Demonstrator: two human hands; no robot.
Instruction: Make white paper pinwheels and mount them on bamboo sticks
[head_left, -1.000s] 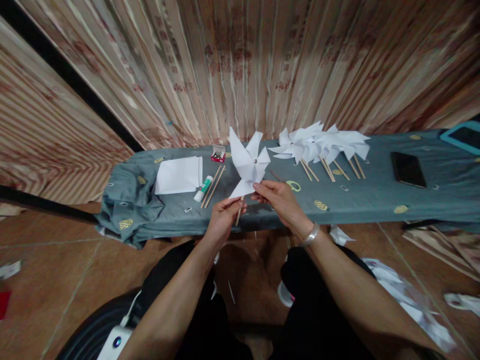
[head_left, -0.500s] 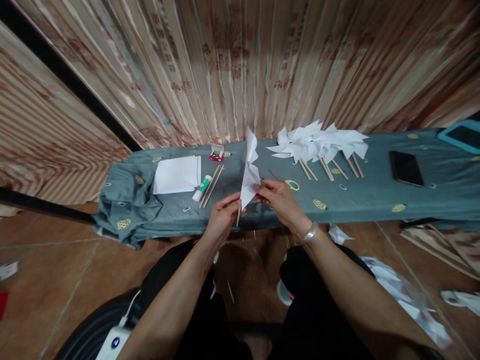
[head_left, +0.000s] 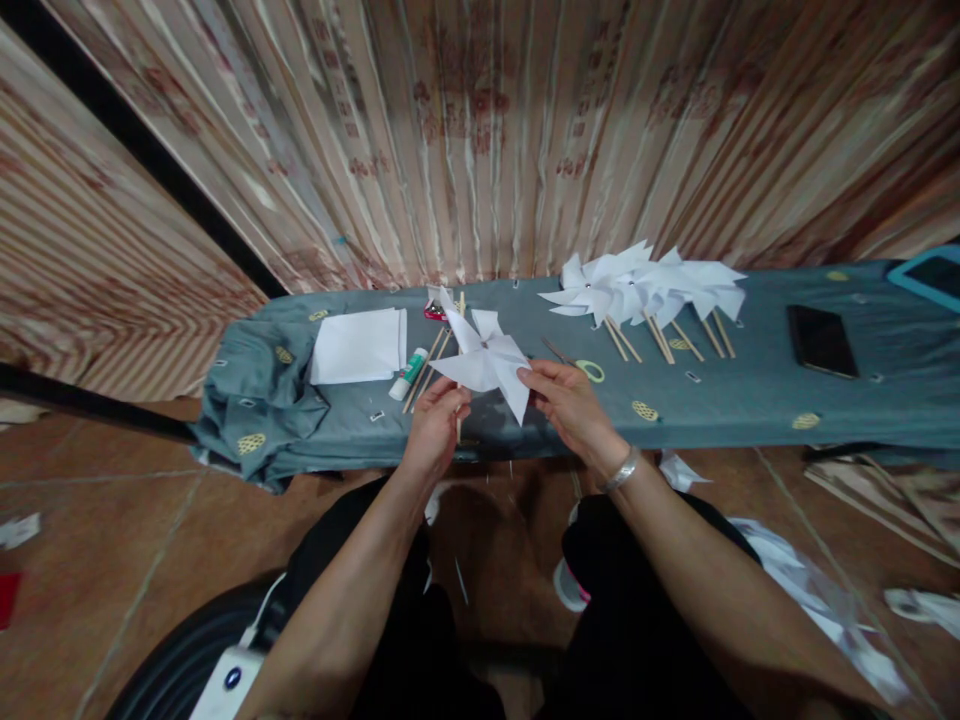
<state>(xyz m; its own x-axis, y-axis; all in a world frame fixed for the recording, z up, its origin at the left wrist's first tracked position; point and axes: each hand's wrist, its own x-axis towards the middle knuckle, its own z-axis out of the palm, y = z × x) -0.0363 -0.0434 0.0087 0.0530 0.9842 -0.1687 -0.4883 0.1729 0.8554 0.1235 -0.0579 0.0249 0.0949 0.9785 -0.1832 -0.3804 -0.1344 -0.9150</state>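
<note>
Turned flat since before, the light, flimsy pinwheel (head_left: 486, 362) hangs by its stick in my closed left hand (head_left: 435, 425), my right hand (head_left: 568, 402) pinching a blade.

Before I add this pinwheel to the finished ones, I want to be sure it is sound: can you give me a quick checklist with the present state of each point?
1. Left hand grips the stick below the white pinwheel: ok.
2. Right hand pinches a blade's edge: ok.
3. Blades spread, none visibly torn: ok.
4. Centre pin seated through the paper into the stick: cannot tell, too small to see.
5. Free cloth on the bench in front of the finished pinwheels: ok.
6. Glue stick and spare sticks lie apart from the pile: ok.
</note>
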